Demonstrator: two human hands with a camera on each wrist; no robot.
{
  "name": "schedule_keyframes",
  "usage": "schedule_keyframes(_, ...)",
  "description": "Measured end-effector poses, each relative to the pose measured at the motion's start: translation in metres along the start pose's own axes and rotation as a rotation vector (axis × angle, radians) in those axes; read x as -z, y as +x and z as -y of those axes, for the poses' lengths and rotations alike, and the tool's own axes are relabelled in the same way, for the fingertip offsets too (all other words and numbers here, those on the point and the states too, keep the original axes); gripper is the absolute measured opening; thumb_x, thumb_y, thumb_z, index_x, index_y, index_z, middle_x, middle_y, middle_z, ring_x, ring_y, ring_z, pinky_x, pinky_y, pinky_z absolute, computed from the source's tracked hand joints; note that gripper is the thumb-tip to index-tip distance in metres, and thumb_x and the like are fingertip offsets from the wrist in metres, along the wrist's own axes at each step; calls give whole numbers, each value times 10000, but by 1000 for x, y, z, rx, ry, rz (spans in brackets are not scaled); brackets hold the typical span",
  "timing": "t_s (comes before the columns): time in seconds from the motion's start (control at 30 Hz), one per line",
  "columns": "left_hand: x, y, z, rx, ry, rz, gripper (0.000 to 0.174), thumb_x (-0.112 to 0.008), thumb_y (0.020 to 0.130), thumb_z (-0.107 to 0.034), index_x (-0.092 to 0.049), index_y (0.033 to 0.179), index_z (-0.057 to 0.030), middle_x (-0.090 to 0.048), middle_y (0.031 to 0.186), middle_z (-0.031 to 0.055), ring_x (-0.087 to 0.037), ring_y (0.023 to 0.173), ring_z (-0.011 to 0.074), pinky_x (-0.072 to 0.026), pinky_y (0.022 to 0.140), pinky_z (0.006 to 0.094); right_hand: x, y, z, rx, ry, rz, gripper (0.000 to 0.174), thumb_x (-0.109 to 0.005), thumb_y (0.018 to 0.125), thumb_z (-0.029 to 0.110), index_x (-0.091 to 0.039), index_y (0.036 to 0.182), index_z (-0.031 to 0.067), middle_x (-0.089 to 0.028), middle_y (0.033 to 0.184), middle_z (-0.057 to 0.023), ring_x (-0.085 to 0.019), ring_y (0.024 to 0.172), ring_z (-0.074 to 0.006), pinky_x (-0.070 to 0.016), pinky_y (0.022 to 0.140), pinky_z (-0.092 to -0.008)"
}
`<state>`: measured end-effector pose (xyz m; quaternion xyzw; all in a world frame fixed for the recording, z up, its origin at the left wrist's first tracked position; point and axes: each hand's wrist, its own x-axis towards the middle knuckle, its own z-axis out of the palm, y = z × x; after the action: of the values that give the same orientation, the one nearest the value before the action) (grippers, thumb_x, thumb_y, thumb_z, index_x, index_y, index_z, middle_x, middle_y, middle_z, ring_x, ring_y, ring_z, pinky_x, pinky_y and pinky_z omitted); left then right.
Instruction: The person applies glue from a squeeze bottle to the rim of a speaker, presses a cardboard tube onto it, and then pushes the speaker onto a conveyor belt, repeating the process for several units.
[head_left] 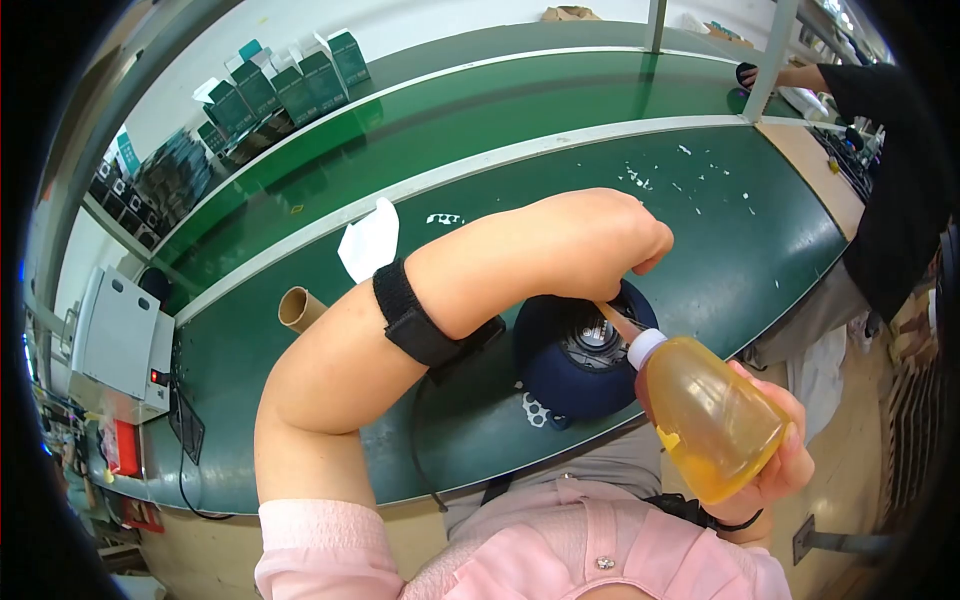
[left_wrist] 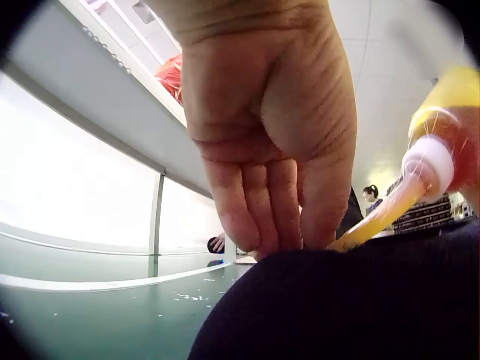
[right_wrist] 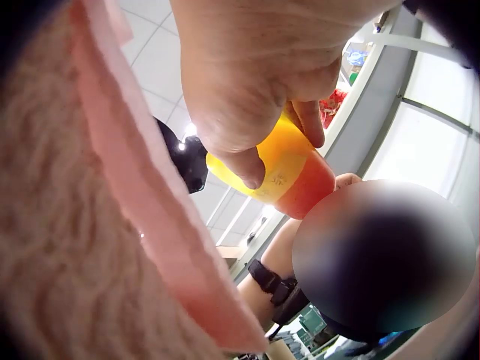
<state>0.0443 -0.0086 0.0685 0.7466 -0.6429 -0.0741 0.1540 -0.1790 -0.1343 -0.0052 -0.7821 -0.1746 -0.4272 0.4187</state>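
In the head view, my right hand (head_left: 785,450) grips a clear squeeze bottle (head_left: 715,415) of amber liquid, tilted nozzle-down. Its white cap (head_left: 646,347) carries a slim amber nozzle (left_wrist: 382,214) that slants toward a rounded navy fabric-covered thing (head_left: 565,365). A round, silver-centred part (head_left: 597,338) sits in that thing's opening. My left hand (head_left: 600,240) bends down over the far rim and holds it. Seen from the left wrist, the fingers and thumb point downward, fingertips hidden behind the navy edge. The nozzle runs up close to the thumb tip.
A cardboard tube (head_left: 298,310) and a white sheet (head_left: 370,240) lie left of my forearm on the green table (head_left: 760,230). White scraps dot its surface. A grey machine (head_left: 120,330) stands far left, green boxes (head_left: 290,85) behind. Another person's arm (head_left: 800,78) reaches in at right.
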Motion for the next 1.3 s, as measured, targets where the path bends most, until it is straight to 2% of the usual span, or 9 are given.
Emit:
schedule_keyframes(0.03,-1,0,0,-13,16,-15,213,-645,639,26,-549,825,-14,-599,674,130,-605,682,319,-463,599,393,1,0,0,-10,-38,16,551,-559,888,104,-248,1320,246,-401,1229,-210,-535,1072,-391,-537,837,-490)
schedule_keyframes(0.17,-7,-3,6,-26,13,-100,246,-624,634,33,-540,860,-19,-594,641,123,-599,649,318,-457,579,388,1,3,0,10,-22,35,638,-615,846,77,-232,1329,244,-394,1238,-215,-536,1071,-394,-533,843,-490)
schedule_keyframes(0.43,-6,-9,21,193,-249,-168,320,-628,630,4,-452,897,-1,-612,655,135,-596,609,264,-456,557,351,-1,5,-1,41,-66,48,794,-715,744,6,-237,1338,229,-385,1249,-240,-534,1084,-404,-516,866,-489)
schedule_keyframes(0.57,-7,-15,20,313,-285,-172,325,-648,627,-7,-459,891,1,-604,670,131,-599,640,257,-463,587,350,3,7,1,29,-65,92,794,-715,747,16,-233,1343,226,-386,1243,-252,-541,1073,-408,-520,859,-485)
schedule_keyframes(0.97,-14,-30,5,438,-274,-286,324,-653,626,-28,-465,888,8,-595,677,149,-605,650,271,-466,606,357,11,3,16,-54,-210,168,820,-730,750,59,-213,1373,185,-409,1208,-267,-573,992,-426,-555,798,-472)
schedule_keyframes(1.07,-14,-30,5,468,-297,-277,319,-657,625,-39,-464,875,6,-595,669,143,-605,649,271,-467,605,354,8,0,13,50,-114,-3,811,-749,756,167,-223,1373,146,-416,1243,-245,-544,1062,-397,-516,866,-473)
schedule_keyframes(1.17,-18,-30,7,467,-273,-307,321,-664,617,-52,-465,863,5,-594,662,136,-602,643,268,-469,606,346,19,-20,8,-218,-326,-288,844,-722,759,399,-266,1357,16,-408,1314,-171,-470,1187,-295,-406,981,-416)
schedule_keyframes(1.27,-19,-29,7,512,-278,-310,328,-670,604,-61,-466,852,4,-596,662,135,-603,641,264,-472,612,341,19,-8,-5,-287,-189,-418,798,-680,801,374,-258,1367,3,-390,1337,-156,-474,1185,-288,-403,977,-416)
schedule_keyframes(1.3,-19,-29,6,510,-277,-309,328,-670,604,-61,-466,852,4,-596,662,135,-603,641,264,-472,612,341,22,-12,-20,-263,-27,-480,661,-607,870,299,-287,1361,-6,-407,1334,-159,-466,1202,-288,-400,987,-429)
